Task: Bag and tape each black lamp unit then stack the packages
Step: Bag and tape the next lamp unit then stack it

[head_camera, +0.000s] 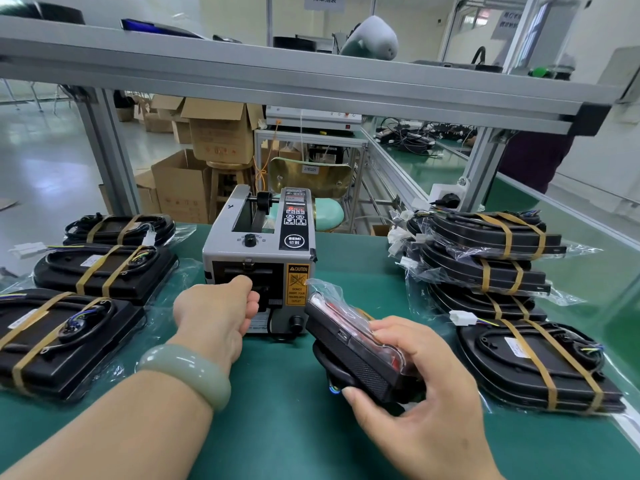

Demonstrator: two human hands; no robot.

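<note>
Head view: a bagged black lamp unit (356, 351), red lens showing through the clear plastic, is gripped by the right hand (412, 382), thumb on the near edge and fingers curled over the top. The unit is held tilted on edge, just above the green table (277, 427), right in front of the grey tape dispenser (259, 258). The left hand (214, 306) is stretched to the dispenser's front outlet with fingers curled in. The fingertips are hidden, so whether tape is pinched cannot be told. A pale green bangle (187, 372) is worn on the left wrist. Three taped packages (104, 271) are laid in a row on the left side of the table. A stack of taped packages (485, 258) is seen on the right, with one more package (540, 365) lying flat just in front of it. Cardboard boxes (214, 133) are seen behind the bench.
</note>
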